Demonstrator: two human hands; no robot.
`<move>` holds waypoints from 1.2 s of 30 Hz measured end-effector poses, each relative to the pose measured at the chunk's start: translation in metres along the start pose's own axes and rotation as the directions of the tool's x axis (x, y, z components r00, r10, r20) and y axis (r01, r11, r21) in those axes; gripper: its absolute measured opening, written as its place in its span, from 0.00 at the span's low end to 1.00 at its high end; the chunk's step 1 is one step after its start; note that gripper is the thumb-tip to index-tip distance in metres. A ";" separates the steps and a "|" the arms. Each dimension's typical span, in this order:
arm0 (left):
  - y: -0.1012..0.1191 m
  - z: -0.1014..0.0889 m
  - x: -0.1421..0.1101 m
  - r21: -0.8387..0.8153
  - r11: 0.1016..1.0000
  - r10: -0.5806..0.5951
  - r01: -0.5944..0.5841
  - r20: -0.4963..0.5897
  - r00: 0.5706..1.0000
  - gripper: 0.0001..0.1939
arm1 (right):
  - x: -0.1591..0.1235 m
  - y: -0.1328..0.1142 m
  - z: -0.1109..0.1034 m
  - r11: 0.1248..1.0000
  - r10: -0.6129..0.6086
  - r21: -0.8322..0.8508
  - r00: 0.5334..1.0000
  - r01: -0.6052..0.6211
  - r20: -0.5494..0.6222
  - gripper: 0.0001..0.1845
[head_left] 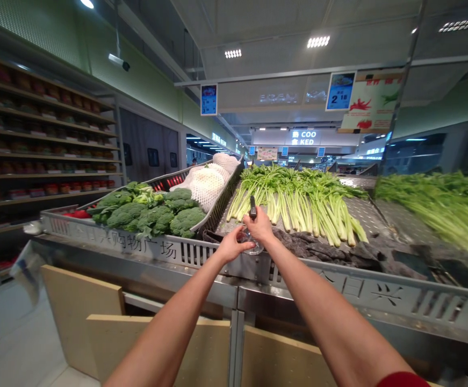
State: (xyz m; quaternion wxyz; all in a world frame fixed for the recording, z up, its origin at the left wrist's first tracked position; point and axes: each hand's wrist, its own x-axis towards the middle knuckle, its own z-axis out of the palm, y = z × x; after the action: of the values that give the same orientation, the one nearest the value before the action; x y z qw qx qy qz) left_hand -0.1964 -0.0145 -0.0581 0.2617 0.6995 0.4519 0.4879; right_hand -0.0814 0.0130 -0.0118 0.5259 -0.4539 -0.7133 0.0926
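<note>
My right hand [261, 226] is wrapped round the neck of a spray bottle [252, 208] with a black head that points away from me. Below it, the bottle's clear base shows between my hands. My left hand [234, 246] curves round the bottle's left side, thumb toward the base. Just beyond lies a spread of celery [294, 201], its leaves to the back and pale stalks toward me. A crumpled dark cloth [310, 247] runs along the front of the celery, to the right of my hands.
On the left, a grey crate [137, 243] holds broccoli [149, 212] and white vegetables in foam nets [207, 183]. A mirrored panel [439, 161] stands on the right. Wooden boards [157, 344] lean below the metal counter edge. Shelves of jars [44, 140] line the far left.
</note>
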 end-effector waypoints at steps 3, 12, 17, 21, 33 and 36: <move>-0.003 0.001 0.001 -0.035 0.999 0.004 -0.004 0.011 1.000 0.34 | -0.001 0.001 0.000 1.000 -0.012 0.009 1.000 0.013 -0.010 0.17; 0.000 0.011 0.004 0.000 1.000 0.002 -0.002 -0.001 1.000 0.36 | -0.002 0.007 -0.007 0.999 -0.031 -0.010 0.999 0.031 -0.041 0.19; 0.007 0.021 0.006 -0.035 0.999 0.000 0.000 0.007 1.000 0.36 | -0.001 0.013 -0.017 0.999 -0.003 -0.042 0.999 0.001 -0.053 0.14; 0.012 0.028 0.007 -0.051 0.998 -0.024 0.024 0.015 1.000 0.37 | 0.000 0.018 -0.024 0.998 0.024 -0.063 0.997 -0.029 -0.069 0.13; 0.016 0.042 0.012 -0.097 0.993 -0.055 0.061 0.061 0.997 0.40 | -0.002 0.029 -0.036 0.999 0.032 -0.009 0.996 -0.033 -0.078 0.15; 0.021 0.045 0.012 -0.090 0.994 -0.053 0.059 0.070 0.996 0.39 | -0.003 0.032 -0.040 0.999 0.039 0.015 0.996 -0.038 -0.074 0.17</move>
State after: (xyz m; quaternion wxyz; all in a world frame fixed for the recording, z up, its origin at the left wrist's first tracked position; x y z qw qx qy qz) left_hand -0.1455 -0.0100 -0.0533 0.3223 0.6899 0.4395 0.4765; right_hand -0.0302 0.0151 -0.0163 0.5534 -0.4670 -0.6837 0.0907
